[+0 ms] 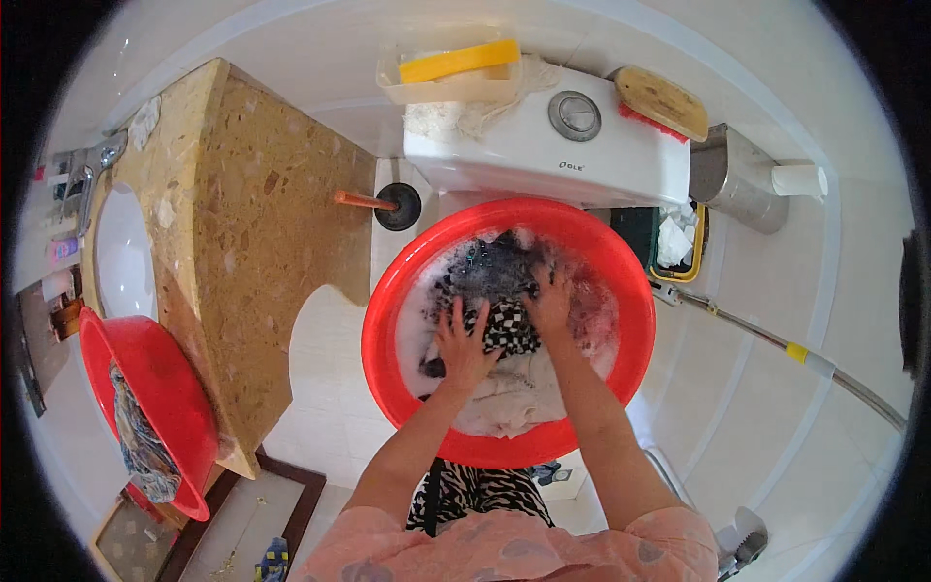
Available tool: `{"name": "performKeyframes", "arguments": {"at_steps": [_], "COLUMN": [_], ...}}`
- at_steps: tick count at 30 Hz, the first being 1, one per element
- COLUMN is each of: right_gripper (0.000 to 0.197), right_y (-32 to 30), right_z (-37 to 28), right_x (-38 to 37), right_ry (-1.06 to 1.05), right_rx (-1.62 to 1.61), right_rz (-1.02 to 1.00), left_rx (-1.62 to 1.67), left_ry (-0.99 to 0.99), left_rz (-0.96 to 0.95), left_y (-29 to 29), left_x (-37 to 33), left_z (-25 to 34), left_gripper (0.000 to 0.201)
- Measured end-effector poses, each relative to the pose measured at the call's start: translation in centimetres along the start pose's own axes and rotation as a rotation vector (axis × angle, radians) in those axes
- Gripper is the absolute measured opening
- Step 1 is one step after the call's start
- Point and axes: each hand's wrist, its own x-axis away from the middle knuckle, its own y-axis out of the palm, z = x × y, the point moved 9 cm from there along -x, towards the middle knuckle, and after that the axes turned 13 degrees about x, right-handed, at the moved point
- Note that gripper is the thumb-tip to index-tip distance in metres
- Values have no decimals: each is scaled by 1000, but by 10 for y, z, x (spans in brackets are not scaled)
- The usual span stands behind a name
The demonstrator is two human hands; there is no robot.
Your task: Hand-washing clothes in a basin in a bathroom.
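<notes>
A large red basin (385,291) in front of me holds sudsy water and wet laundry. My left hand (467,349) rests with fingers spread on the left side of a black-and-white checkered cloth (510,330). To its right, my right hand (551,303) lies over dark wet fabric (495,270), its fingers apart and partly in the suds. Neither hand is closed around anything. Pale cloth (514,403) bunches at the near side of the basin, between my forearms. White foam lines the inside walls.
A white toilet tank (543,145) stands behind the basin, bearing a plastic box (451,89) and a wooden scrub brush (664,102). At left, a second red basin (175,378) with clothes sits by a stone counter (281,194). A plunger (398,207) and a small bin (696,257) are nearby.
</notes>
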Motion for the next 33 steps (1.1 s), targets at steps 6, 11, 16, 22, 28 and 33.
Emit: {"name": "performKeyframes", "arguments": {"at_steps": [6,11,16,22,28,33], "right_gripper": [47,38,32,41,60,60], "right_y": [-38,-21,19,48,70,28], "right_z": [-18,-89,-32,-48,14,-54], "right_x": [114,117,56,5,-23,-65], "right_ry": [42,-212,2,71,266,-37], "right_rx": [-295,-312,-475,-368,-152,-100], "right_rz": [231,126,-14,-170,-161,-229], "left_rx": [-101,228,-81,37,50,119], "left_ry": [-79,-263,-263,63,-29,-275], "left_rz": [-21,-191,-353,3,-382,-307], "left_y": [99,159,169,135,141,97], "left_x": [-38,-48,-59,-66,-86,-65], "left_z": [-67,-166,-117,-117,-45,-93], "left_gripper": [58,31,22,39,44,43]}}
